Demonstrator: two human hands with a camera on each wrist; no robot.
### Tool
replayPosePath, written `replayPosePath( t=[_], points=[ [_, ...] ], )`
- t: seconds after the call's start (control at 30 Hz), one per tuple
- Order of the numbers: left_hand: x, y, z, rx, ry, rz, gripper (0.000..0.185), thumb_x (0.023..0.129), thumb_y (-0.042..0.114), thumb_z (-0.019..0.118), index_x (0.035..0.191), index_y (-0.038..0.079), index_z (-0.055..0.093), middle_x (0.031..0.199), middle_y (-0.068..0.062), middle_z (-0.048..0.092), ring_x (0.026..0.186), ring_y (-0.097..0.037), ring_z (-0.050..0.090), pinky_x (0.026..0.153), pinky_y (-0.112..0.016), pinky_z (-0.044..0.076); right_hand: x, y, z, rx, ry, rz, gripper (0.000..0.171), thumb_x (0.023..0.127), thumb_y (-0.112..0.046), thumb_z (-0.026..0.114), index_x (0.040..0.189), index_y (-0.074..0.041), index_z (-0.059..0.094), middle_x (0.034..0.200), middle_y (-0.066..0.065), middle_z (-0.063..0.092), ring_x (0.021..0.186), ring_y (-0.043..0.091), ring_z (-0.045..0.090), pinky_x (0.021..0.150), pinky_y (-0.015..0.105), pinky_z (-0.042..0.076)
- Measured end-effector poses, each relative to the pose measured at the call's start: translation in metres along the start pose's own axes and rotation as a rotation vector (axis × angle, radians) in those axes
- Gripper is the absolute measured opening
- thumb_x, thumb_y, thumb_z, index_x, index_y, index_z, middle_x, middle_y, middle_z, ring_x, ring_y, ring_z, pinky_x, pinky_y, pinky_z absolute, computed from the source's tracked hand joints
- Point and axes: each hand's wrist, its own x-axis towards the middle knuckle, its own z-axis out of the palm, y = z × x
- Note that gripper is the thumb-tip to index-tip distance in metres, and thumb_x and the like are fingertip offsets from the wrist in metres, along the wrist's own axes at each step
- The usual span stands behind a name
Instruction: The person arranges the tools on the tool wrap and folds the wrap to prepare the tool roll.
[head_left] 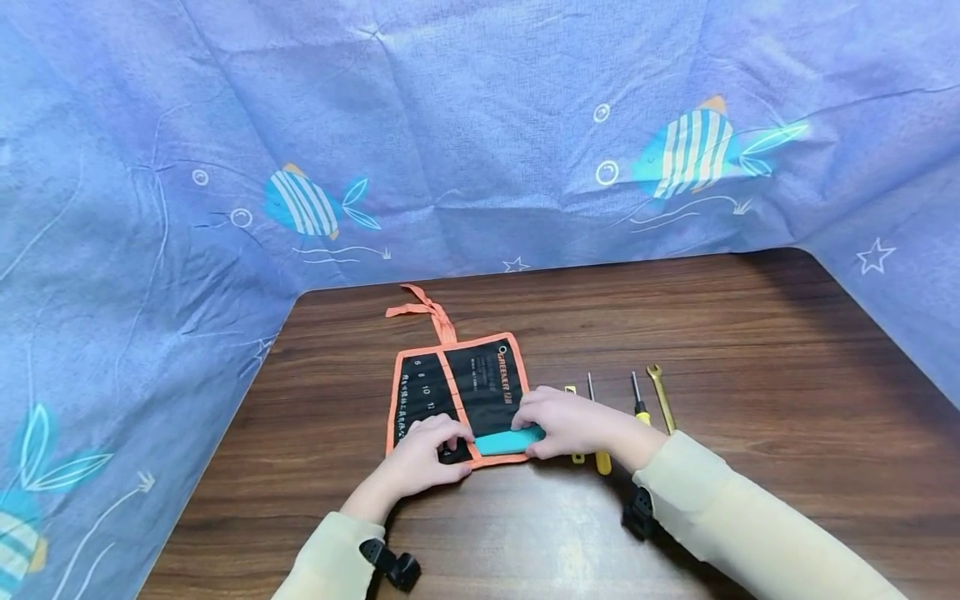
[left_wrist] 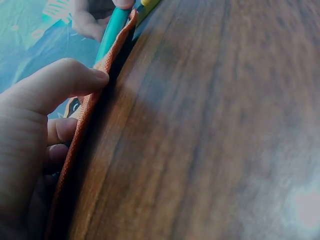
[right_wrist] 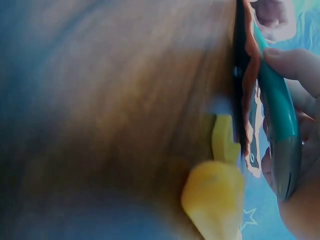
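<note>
The teal-handled tool [head_left: 510, 441] was held pinched in the right hand [head_left: 572, 425] at the near edge of the tool roll [head_left: 459, 398], pinned by the left hand [head_left: 427, 457] beside that grip, and was judged best slid in level along the tabletop [head_left: 750, 467].

Matt woven cloth tool roll [head_left: 457, 392], smooth teal plastic handle [head_left: 510, 441], glossy wood-grain table [head_left: 750, 333]

Our right hand [head_left: 567, 423] covering most of the teal-handled tool [head_left: 510, 441], its working end hidden from us, printed sizes on the tool roll [head_left: 459, 392] too small to read, yellow handle [right_wrist: 214, 200] blurred in our right wrist view, our left hand [left_wrist: 30, 145] cut off by the frame edge.
</note>
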Motion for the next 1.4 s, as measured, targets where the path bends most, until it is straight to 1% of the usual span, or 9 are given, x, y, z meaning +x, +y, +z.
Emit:
replayPosePath(
  t=[0.17,0.3,0.4,0.7,0.83,0.97,1.13,1.3,1.4],
  points=[
    [0.001,0.003,-0.001,-0.019,-0.009,-0.033,0.032,0.079,0.034,0.073,0.108,0.034,0.062,0.091,0.015,0.047,0.085,-0.005,0.046,0.076,-0.034,0.033,0.004,-0.003,0.004,0.004,0.014,-0.017,0.025,0.084,-0.028,0.067,0.104,-0.014,0.067,0.092,-0.009,0.052,0.083,0.009,0.043,0.074,0.026,0.039],
    [0.003,0.005,-0.001,-0.041,-0.023,-0.055,0.031,0.079,0.036,0.072,0.109,0.035,0.063,0.099,0.015,0.046,0.092,-0.008,0.046,0.08,-0.037,0.034,0.007,-0.004,0.007,0.041,0.013,0.0,0.026,0.083,-0.029,0.067,0.105,-0.014,0.067,0.094,-0.01,0.052,0.084,0.009,0.044,0.075,0.026,0.04],
    [0.004,0.006,0.0,-0.042,-0.027,-0.054,0.031,0.079,0.036,0.072,0.109,0.035,0.063,0.1,0.015,0.047,0.094,-0.008,0.046,0.081,-0.038,0.034,0.009,-0.004,0.009,0.054,0.013,0.011,0.026,0.083,-0.029,0.067,0.106,-0.015,0.068,0.096,-0.009,0.053,0.085,0.009,0.045,0.076,0.026,0.041],
    [0.008,0.007,0.0,-0.039,-0.032,-0.043,0.031,0.079,0.035,0.073,0.109,0.035,0.063,0.101,0.015,0.047,0.094,-0.007,0.047,0.082,-0.038,0.035,0.012,-0.005,0.012,-0.033,0.03,-0.002,0.029,0.083,-0.031,0.067,0.106,-0.015,0.067,0.095,-0.008,0.053,0.085,0.009,0.046,0.077,0.026,0.04],
    [0.01,0.007,0.0,-0.037,-0.037,-0.043,0.031,0.08,0.036,0.071,0.11,0.036,0.063,0.101,0.014,0.046,0.095,-0.007,0.047,0.082,-0.038,0.034,0.005,-0.002,0.006,-0.014,0.017,0.051,0.036,0.084,-0.035,0.066,0.112,-0.012,0.066,0.1,-0.005,0.056,0.09,0.011,0.049,0.082,0.03,0.042],
    [0.007,0.008,-0.001,0.009,-0.036,-0.042,0.032,0.081,0.036,0.071,0.112,0.034,0.063,0.101,0.014,0.046,0.094,-0.007,0.046,0.082,-0.038,0.036,-0.008,0.003,0.001,-0.034,0.032,0.094,0.04,0.083,-0.037,0.068,0.113,-0.01,0.066,0.101,-0.003,0.058,0.093,0.014,0.05,0.084,0.034,0.042],
    [0.001,0.01,-0.004,0.085,-0.003,-0.053,0.034,0.08,0.039,0.071,0.112,0.029,0.064,0.098,0.013,0.048,0.091,-0.007,0.048,0.08,-0.037,0.039,-0.022,0.011,-0.002,-0.062,0.075,0.086,0.032,0.081,-0.034,0.07,0.105,-0.013,0.068,0.094,-0.006,0.057,0.087,0.013,0.049,0.079,0.034,0.04],
    [-0.005,0.01,-0.004,0.073,-0.001,-0.09,0.037,0.079,0.047,0.07,0.111,0.028,0.064,0.095,0.015,0.049,0.089,-0.006,0.048,0.08,-0.038,0.039,-0.031,0.015,0.0,-0.07,0.09,0.073,0.025,0.078,-0.03,0.072,0.098,-0.016,0.068,0.087,-0.01,0.053,0.083,0.012,0.046,0.075,0.032,0.038],
    [-0.005,0.01,-0.005,0.073,-0.004,-0.08,0.038,0.08,0.05,0.068,0.111,0.029,0.065,0.094,0.016,0.049,0.088,-0.006,0.047,0.079,-0.038,0.039,-0.034,0.017,0.001,-0.08,0.086,0.073,0.025,0.079,-0.03,0.072,0.099,-0.015,0.068,0.088,-0.01,0.054,0.084,0.012,0.047,0.077,0.033,0.039]
  ],
)
